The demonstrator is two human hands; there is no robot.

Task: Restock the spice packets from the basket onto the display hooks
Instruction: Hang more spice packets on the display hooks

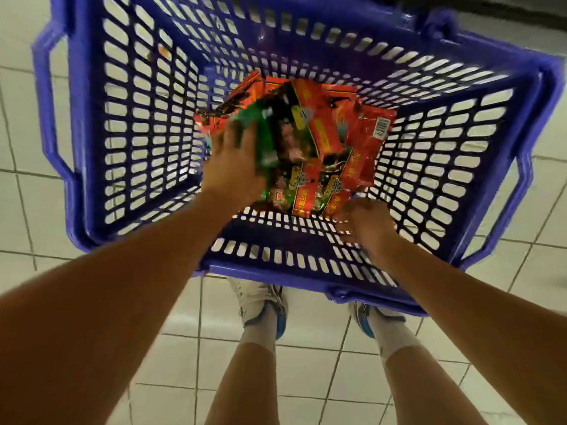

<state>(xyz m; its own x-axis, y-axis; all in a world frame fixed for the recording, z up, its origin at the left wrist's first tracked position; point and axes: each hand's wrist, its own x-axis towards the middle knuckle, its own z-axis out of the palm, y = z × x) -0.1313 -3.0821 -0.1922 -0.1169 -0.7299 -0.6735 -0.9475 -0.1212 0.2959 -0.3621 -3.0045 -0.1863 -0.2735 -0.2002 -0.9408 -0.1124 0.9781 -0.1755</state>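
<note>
You stand over the blue basket [92, 124] on the tiled floor, its spice packets [325, 130] heaped at the bottom. Your left hand [233, 167] clutches a blurred green-and-red bundle, seemingly for hanging; your right hand [365, 222], fingers curled, grip unclear, meets the heap's near edge.

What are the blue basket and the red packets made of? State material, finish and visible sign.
Blue lattice basket: apparently moulded plastic, slightly glossy; uniform colour, slotted walls, highlights on the rim.
Red spice packets: probably plastic film, shiny; crinkles, glare, printed barcode.
</note>
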